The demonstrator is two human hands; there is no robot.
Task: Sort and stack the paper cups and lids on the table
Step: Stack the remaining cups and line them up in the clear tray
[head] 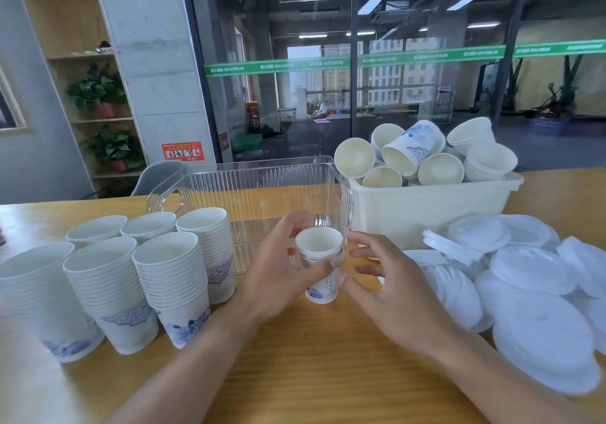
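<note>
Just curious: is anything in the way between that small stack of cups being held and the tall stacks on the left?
Nothing visible. The left hand grips the held cups, and only bare table lies between them and the cup stacks.

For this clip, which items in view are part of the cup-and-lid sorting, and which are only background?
Job: held cup, left hand, right hand, cup stacks, white bin of loose cups, lids.
Background: clear bin, potted plants, grey chair.

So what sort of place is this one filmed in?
Probably an office or shared workspace beside a gym: a wooden table, a glass partition with a green MAXIMUM strip, and shelves with potted plants.
</note>
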